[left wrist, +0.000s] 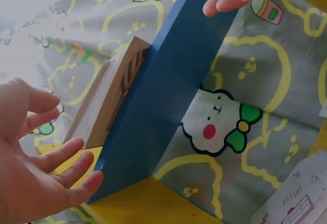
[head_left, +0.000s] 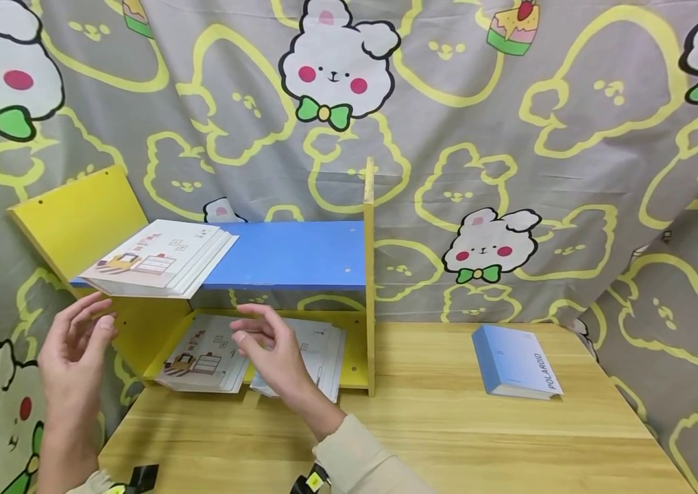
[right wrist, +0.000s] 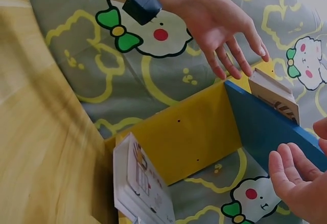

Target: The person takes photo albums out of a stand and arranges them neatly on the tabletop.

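On the left of the blue shelf board (head_left: 299,254) lies a thick white book (head_left: 158,257) with a yellow vehicle drawn on its cover, its front end jutting past the board's edge. My left hand (head_left: 74,343) hovers just below and left of that book, fingers loosely bent and holding nothing. In front of the lower level is my right hand (head_left: 275,346), also holding nothing, its fingers relaxed. Behind it are two more white books, one with the same drawing (head_left: 203,353) and another (head_left: 327,350) partly hidden by the hand.
The shelf has yellow side panels (head_left: 370,295) and stands at the left of a wooden table (head_left: 448,425). A blue-and-white book marked POLAROID (head_left: 518,363) lies at the table's right. A grey patterned curtain (head_left: 435,178) hangs close behind and at both sides.
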### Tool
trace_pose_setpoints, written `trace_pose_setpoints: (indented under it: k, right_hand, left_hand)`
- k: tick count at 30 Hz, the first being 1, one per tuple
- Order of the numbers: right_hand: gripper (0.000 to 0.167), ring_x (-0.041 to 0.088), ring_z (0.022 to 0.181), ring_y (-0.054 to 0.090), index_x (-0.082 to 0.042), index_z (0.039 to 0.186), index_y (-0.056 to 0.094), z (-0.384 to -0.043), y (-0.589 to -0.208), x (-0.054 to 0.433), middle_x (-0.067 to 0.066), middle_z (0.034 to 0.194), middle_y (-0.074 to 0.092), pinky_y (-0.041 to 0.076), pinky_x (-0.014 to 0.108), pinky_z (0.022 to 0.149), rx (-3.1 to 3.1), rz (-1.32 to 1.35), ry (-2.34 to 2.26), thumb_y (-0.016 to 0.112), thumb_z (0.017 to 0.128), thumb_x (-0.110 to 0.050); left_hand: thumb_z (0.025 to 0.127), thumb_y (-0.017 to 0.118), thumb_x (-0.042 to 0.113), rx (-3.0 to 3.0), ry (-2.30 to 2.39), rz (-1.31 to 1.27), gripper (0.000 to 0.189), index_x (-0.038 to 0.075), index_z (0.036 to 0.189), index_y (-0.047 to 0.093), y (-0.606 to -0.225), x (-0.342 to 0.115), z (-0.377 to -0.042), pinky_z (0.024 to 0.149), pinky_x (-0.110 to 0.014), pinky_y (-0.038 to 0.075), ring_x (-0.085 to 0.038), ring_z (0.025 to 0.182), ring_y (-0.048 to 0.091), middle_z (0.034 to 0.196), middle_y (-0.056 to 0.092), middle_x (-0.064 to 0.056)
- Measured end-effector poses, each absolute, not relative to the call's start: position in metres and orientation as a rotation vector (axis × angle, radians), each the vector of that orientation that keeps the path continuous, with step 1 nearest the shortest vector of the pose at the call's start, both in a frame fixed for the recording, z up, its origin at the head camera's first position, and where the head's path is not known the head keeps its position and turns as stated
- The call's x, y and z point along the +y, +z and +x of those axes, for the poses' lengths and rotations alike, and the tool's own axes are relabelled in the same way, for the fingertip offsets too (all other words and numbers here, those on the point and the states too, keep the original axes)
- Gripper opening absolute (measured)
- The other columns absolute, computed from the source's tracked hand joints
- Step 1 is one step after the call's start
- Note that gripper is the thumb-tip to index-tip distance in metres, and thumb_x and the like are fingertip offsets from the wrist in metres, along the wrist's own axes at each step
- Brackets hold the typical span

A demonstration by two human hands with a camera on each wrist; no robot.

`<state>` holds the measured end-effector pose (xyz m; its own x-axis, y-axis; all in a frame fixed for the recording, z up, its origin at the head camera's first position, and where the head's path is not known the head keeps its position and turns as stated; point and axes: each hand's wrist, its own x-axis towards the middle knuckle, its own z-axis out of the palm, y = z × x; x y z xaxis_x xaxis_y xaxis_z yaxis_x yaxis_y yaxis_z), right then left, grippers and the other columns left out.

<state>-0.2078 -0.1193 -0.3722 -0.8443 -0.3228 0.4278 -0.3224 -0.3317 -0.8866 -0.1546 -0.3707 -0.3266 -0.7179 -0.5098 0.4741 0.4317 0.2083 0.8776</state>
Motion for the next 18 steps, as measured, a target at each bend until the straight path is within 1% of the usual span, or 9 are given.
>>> trace_pose_setpoints:
  k: [1, 5, 8, 15, 18]
  right_hand:
    - [0.038, 0.011, 0.102, 0.069, -0.022, 0.137, 0.06, -0.208, -0.371, -0.12, 0.006, 0.12, 0.07, 0.061, 0.037, 0.088, 1.818, -0.882, -2.409, 0.064, 0.101, -0.011]
    - [0.039, 0.01, 0.101, 0.069, -0.021, 0.138, 0.06, -0.207, -0.367, -0.121, 0.006, 0.119, 0.071, 0.06, 0.044, 0.089, 1.836, -0.914, -2.408, 0.064, 0.1, -0.011]
    - [0.038, 0.009, 0.099, 0.069, -0.02, 0.138, 0.06, -0.207, -0.364, -0.121, 0.006, 0.118, 0.071, 0.061, 0.044, 0.089, 1.852, -0.937, -2.402, 0.064, 0.101, -0.011]
    - [0.038, 0.009, 0.099, 0.069, -0.022, 0.139, 0.059, -0.207, -0.36, -0.123, 0.006, 0.12, 0.07, 0.061, 0.033, 0.084, 1.859, -0.963, -2.393, 0.063, 0.102, -0.013]
    - [0.039, 0.008, 0.1, 0.069, -0.023, 0.14, 0.058, -0.208, -0.357, -0.126, 0.004, 0.12, 0.07, 0.061, 0.032, 0.085, 1.839, -0.954, -2.396, 0.063, 0.102, -0.014]
  left_hand:
    - [0.101, 0.06, 0.001, -1.749, -1.604, 0.066, 0.044, 0.007, 0.145, 0.056, -0.326, -0.372, -0.155, 0.086, -0.009, 0.05, -0.014, 0.11, 0.06, 0.129, 0.063, -0.006]
    - [0.104, 0.057, 0.004, -1.84, -1.563, 0.051, 0.05, 0.013, 0.151, 0.048, -0.324, -0.378, -0.155, 0.086, -0.007, 0.05, -0.009, 0.109, 0.062, 0.129, 0.061, -0.001]
    - [0.105, 0.055, 0.006, -1.912, -1.526, 0.037, 0.052, 0.017, 0.155, 0.042, -0.323, -0.38, -0.155, 0.085, -0.006, 0.049, -0.005, 0.108, 0.062, 0.129, 0.059, 0.003]
    - [0.104, 0.057, 0.007, -1.874, -1.597, -0.003, 0.053, 0.017, 0.154, 0.042, -0.317, -0.383, -0.156, 0.083, -0.008, 0.052, -0.006, 0.108, 0.061, 0.129, 0.059, 0.002]
    - [0.104, 0.057, 0.006, -1.884, -1.575, 0.009, 0.052, 0.016, 0.154, 0.043, -0.315, -0.385, -0.156, 0.083, -0.007, 0.051, -0.005, 0.106, 0.062, 0.129, 0.06, 0.002]
